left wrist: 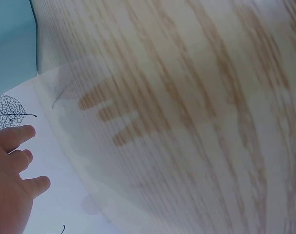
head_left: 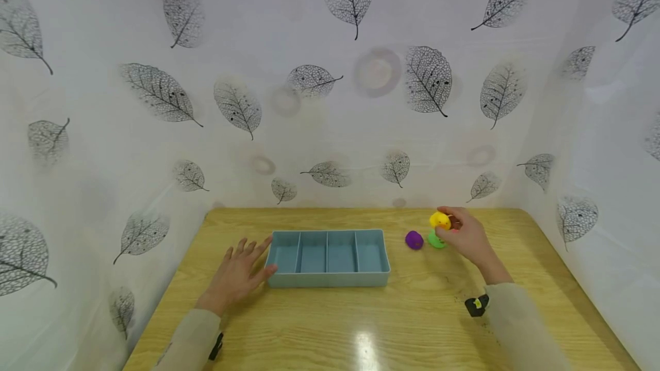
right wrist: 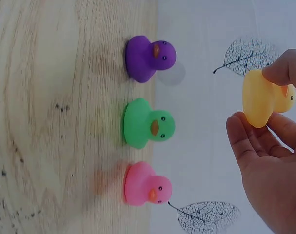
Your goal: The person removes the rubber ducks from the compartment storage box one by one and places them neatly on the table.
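My right hand [head_left: 471, 240] pinches a yellow rubber duck [right wrist: 258, 100] between thumb and fingers, raised above the table. Below it, three more rubber ducks sit in a row: a purple duck [right wrist: 143, 58], a green duck [right wrist: 139, 123] and a pink duck [right wrist: 141, 184]. In the head view the pink one is mostly hidden behind the hand. My left hand [head_left: 236, 275] has its fingers spread at the left end of a blue-grey tray [head_left: 327, 280], thumb and a fingertip touching its edge. Several compartments divide the tray, with nothing in them.
The wood-grain table [head_left: 330, 325] ends at a white leaf-print sheet [head_left: 330, 125] that surrounds it at the back and both sides. Small dark specks [right wrist: 62, 106] dot the tabletop on the right. A black wrist device [head_left: 476, 305] sits by the right sleeve.
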Action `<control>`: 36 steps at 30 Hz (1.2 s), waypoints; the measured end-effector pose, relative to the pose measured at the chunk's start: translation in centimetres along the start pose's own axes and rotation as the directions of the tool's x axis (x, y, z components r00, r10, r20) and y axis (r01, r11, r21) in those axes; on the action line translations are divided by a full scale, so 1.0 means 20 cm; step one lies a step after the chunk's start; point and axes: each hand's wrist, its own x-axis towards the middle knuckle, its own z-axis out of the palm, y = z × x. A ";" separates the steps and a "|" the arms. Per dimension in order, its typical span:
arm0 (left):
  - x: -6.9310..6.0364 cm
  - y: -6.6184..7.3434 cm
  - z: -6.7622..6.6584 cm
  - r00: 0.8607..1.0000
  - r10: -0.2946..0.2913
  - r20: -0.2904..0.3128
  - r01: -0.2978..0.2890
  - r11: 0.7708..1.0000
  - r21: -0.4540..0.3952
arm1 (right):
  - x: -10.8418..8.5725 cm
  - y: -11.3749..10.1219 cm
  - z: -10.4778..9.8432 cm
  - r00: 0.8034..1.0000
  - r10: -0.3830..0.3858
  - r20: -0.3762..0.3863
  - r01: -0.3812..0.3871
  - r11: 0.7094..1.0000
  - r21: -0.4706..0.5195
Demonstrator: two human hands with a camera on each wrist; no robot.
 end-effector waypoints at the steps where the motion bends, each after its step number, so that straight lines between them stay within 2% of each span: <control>1: 0.00 0.00 0.00 1.000 -0.002 0.002 0.002 1.000 -0.001 | 0.00 0.01 -0.01 1.000 0.002 -0.004 -0.002 1.000 -0.002; 15: -0.01 0.02 -0.02 1.000 -0.009 0.009 0.009 1.000 -0.001 | -0.04 0.14 -0.17 0.998 0.019 -0.057 -0.022 0.998 -0.051; 21: -0.01 0.03 -0.04 1.000 -0.008 0.007 0.008 1.000 -0.001 | -0.05 0.19 -0.21 0.996 0.062 -0.059 -0.066 0.996 -0.065; 31: -0.01 0.03 -0.03 1.000 0.000 0.002 0.000 1.000 0.000 | -0.05 0.27 -0.25 0.996 0.063 -0.060 -0.068 0.993 -0.097; 36: -0.01 0.03 -0.04 1.000 0.001 -0.002 -0.001 1.000 0.001 | -0.06 0.30 -0.26 0.994 0.091 -0.054 -0.096 0.991 -0.095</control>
